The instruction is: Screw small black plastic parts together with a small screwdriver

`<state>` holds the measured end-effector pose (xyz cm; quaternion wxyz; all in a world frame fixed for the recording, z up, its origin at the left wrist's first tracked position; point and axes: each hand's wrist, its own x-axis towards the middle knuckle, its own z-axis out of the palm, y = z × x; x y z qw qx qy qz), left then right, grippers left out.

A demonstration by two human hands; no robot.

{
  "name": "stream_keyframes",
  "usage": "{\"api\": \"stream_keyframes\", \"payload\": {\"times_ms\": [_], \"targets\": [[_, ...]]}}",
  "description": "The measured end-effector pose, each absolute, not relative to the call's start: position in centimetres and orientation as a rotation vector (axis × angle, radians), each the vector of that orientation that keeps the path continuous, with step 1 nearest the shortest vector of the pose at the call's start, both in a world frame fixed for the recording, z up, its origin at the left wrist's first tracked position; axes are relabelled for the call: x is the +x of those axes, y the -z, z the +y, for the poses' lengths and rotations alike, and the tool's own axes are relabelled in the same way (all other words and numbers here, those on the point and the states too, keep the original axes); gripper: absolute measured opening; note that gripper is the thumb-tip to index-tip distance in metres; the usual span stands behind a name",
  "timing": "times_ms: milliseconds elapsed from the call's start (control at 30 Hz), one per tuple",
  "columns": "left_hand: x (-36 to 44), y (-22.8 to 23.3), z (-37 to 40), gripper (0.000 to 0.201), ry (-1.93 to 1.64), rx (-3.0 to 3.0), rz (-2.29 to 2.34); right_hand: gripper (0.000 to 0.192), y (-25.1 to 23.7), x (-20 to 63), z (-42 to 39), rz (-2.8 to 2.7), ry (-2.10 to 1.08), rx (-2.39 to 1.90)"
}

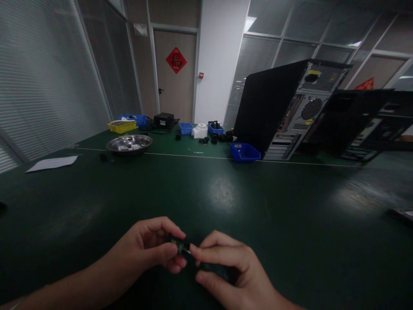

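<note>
Low in the head view, my left hand (155, 247) is closed, pinching a small green circuit board (179, 245) between thumb and fingers. A small black-and-silver part (186, 247) sits at the board's right end. My right hand (230, 267) is closed too, with its fingertips on that part; its exact kind is too small to tell. Fingers hide much of the board and the part. Both hands are just above the green tabletop (167, 189), near its front edge.
A metal bowl (129, 144) with small parts stands back left, near a paper sheet (53, 163) and a yellow tray (122, 125). A blue bin (245, 152) stands beside a black computer tower (274, 103). Black parts (222, 137) lie near a white casing (199, 130).
</note>
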<state>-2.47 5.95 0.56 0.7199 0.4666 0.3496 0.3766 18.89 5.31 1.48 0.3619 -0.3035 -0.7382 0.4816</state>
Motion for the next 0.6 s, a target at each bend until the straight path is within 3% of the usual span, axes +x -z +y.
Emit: {"api": "stream_keyframes", "payload": {"times_ms": [367, 600], "targets": [[-2.8, -1.4, 6.4, 0.018, -0.877, 1.188, 0.895, 0.037, -1.3, 19.7, 5.8, -1.987, -1.063, -0.765], [-3.1, -2.4, 5.0, 0.025, -0.556, 1.731, 1.055, 0.035, -1.7, 19.9, 6.4, -1.898, -1.051, -0.881]]}}
